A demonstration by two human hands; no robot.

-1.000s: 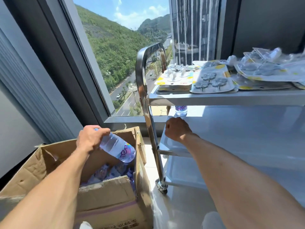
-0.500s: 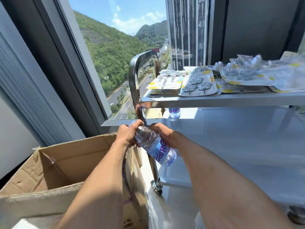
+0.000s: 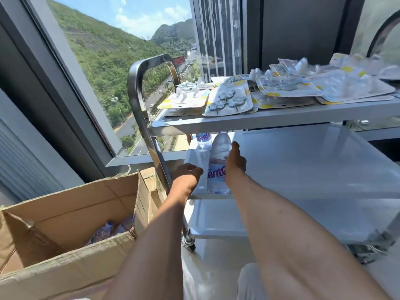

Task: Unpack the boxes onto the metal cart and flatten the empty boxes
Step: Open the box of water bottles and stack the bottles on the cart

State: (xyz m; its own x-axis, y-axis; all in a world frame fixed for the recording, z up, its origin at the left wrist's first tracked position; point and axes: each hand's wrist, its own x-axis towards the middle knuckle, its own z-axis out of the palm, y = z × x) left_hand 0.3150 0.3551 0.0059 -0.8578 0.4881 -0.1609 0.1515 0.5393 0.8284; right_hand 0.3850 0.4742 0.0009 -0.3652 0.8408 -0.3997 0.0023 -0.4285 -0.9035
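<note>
The right hand holds a clear plastic water bottle with a purple label, fingers wrapped round its side. The bottle stands on the middle shelf of the shiny metal cart, near the left edge. The left hand is just left of the bottle, fingers loosely bent, holding nothing. A second bottle stands farther back. Two bottles are on that shelf. Many flat packs of hooks lie on the top shelf. One open brown cardboard box sits at the near left, with more bottles inside.
</note>
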